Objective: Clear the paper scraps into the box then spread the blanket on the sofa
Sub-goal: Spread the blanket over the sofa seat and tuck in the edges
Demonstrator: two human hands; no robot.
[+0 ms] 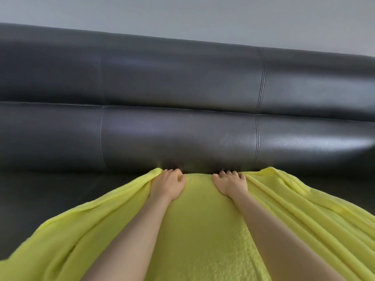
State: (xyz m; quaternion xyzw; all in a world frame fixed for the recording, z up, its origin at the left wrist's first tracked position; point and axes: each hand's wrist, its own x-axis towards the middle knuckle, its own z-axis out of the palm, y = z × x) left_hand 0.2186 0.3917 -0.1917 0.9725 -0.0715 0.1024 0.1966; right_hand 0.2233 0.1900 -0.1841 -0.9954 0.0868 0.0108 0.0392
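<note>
Sofa backrest [182, 134] blocks just beyond the blanket [198, 209] edge.

Your left hand [168, 185] and right hand [230, 184] each grip the far edge of the yellow blanket [194, 230] against the black sofa [182, 134] backrest; fingers [229, 173] seemingly curl over its edge.

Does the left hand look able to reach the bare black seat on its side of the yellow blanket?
Probably yes. The left hand grips the far edge of the yellow blanket, and bare sofa seat lies right beside it with nothing between. It would likely have to let go first.
</note>
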